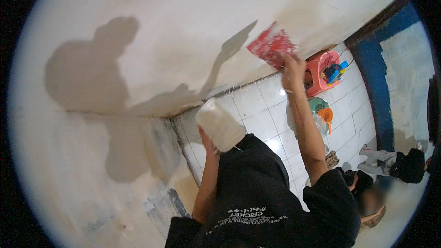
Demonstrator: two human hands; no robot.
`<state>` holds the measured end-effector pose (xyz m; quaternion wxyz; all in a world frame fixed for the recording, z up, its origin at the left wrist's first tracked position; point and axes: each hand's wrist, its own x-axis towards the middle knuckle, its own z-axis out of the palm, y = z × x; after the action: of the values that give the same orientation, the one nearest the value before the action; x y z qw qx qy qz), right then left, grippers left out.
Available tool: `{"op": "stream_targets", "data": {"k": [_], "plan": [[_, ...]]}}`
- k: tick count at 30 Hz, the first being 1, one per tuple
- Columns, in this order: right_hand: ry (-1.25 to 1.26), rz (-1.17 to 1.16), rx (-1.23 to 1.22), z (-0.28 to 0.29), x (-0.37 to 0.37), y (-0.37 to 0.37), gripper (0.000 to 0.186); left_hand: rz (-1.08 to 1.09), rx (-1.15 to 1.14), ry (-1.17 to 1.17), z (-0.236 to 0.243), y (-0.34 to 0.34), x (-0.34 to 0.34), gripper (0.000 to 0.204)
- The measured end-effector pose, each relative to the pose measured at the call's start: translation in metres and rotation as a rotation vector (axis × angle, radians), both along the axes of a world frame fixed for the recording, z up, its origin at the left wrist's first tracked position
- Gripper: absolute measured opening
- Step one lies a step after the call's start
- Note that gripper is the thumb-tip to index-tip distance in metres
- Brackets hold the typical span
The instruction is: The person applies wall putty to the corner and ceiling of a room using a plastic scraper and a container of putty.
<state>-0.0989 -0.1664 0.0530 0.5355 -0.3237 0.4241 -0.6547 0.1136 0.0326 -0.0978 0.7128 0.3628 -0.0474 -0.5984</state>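
Observation:
In my right hand (293, 71) is a flat, red putty scraper (273, 45) smeared with white, raised close to the pale wall (183, 46). Its fingers are closed on the lower corner of the scraper. My left hand (208, 142) grips a whitish plastic tub (219, 125) from its left side, in front of my black shirt. What is inside the tub cannot be made out.
White floor tiles (271, 105) run along the wall base. To the right stand a pink plastic stool (317, 85) with a blue item on it, a green container (317, 104) and an orange dipper (325, 115). Other people (395, 165) sit at the lower right.

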Motion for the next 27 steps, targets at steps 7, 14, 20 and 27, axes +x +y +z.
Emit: {"op": "stream_targets", "data": {"k": [7,14,20,27], "plan": [[0.946,0.271,-0.132,0.046,0.01,0.125,0.019,-0.097,-0.142,0.164,0.014,-0.05,-0.038,0.055],[1.715,0.262,-0.022,0.035,0.014,0.136,0.029,-0.159,-0.222,-0.037,0.018,-0.061,-0.087,0.063],[1.646,0.269,-0.053,0.018,-0.007,0.121,0.021,-0.24,-0.225,0.095,0.033,-0.075,-0.124,0.055],[1.396,0.324,0.069,-0.03,-0.066,0.084,0.025,-0.208,-0.09,-0.178,-0.005,-0.107,-0.169,0.048]]}}
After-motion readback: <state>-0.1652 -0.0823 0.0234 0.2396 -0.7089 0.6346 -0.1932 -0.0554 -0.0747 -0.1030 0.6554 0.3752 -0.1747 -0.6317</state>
